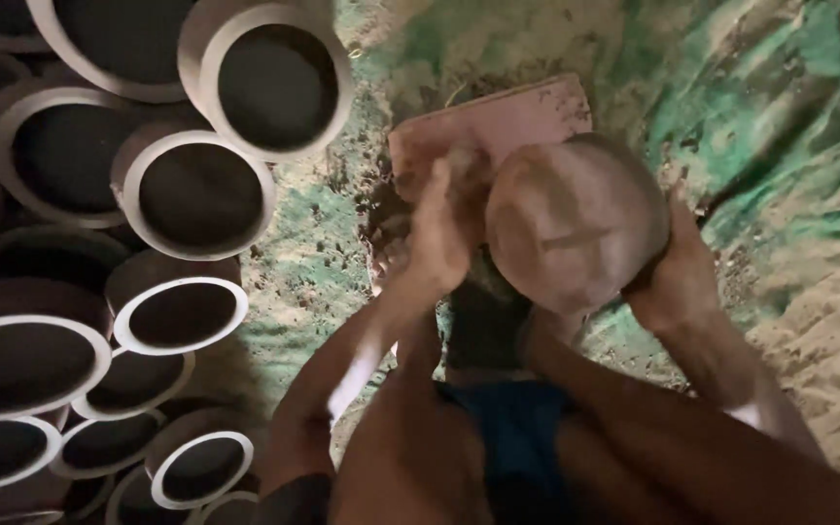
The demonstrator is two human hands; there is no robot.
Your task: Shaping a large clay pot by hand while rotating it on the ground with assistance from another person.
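Note:
A round clay pot [573, 222] rests bottom-up in front of me, above my knees. My right hand [681, 274] cups its right side and steadies it. My left hand [442, 228] is blurred with motion just to the pot's left, close to or touching its wall; whether it holds a tool I cannot tell. A flat reddish slab [498, 122] lies on the ground right behind the pot and my left hand.
Several round clay pots with pale rims [196, 194] are stacked at the left, from top to bottom of the view. A green sheet dusted with sand [760, 107] covers the ground to the right. My legs and blue shorts [512, 428] fill the lower middle.

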